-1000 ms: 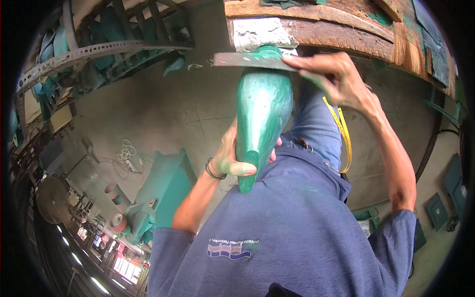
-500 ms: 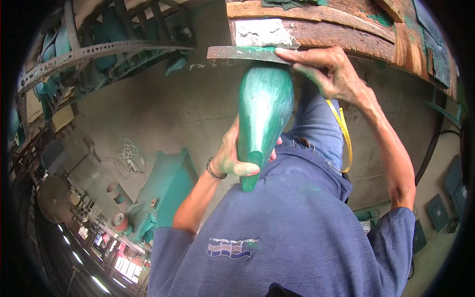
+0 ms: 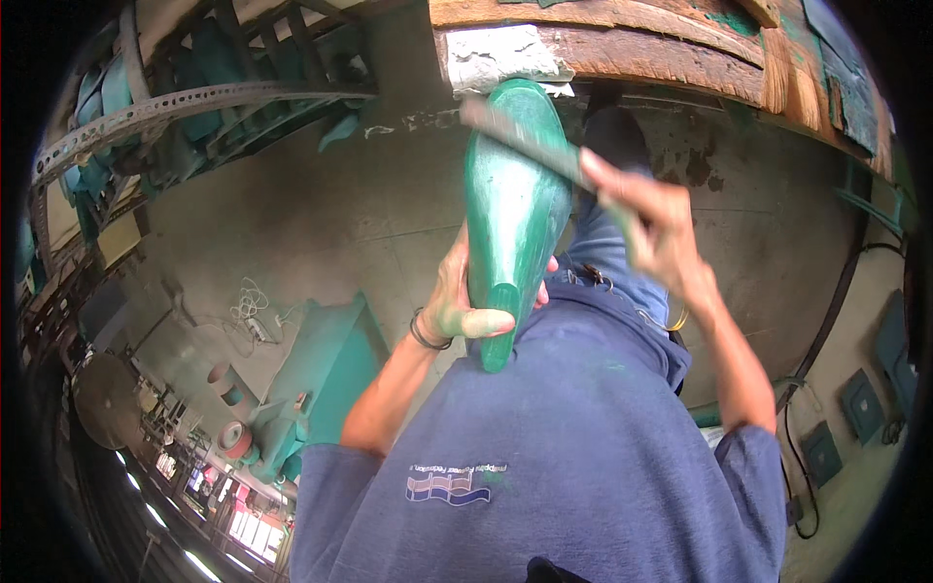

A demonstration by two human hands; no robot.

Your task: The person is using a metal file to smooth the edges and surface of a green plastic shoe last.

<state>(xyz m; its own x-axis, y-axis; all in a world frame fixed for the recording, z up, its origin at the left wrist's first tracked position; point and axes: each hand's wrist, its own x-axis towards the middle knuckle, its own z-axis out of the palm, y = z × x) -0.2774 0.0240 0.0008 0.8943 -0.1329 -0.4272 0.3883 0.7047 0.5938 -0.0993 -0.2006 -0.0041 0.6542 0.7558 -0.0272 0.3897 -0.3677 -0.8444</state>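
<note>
A green shoe last (image 3: 515, 209) points away from me, its narrow end close to my shirt and its broad far end at the padded bench edge. My left hand (image 3: 457, 301) grips the narrow part, thumb across the top and fingertips showing on the other side. Gripped at one end by my right hand (image 3: 656, 223), a long flat file (image 3: 525, 141) lies slantwise across the last's broad part. Both the file and the right hand are smeared by motion. White dusty streaks mark the last's upper face.
A rough wooden bench (image 3: 661, 73) with a white pad (image 3: 496, 53) on its edge stands ahead. On the left is a perforated metal rack (image 3: 204, 100) with green pieces; a green machine (image 3: 326, 355) and a white cord (image 3: 253, 311) are at lower left.
The file has come from beyond the last's far end back over its broad part and turned slantwise. My right hand has moved nearer; the last has shifted slightly forward against the pad.
</note>
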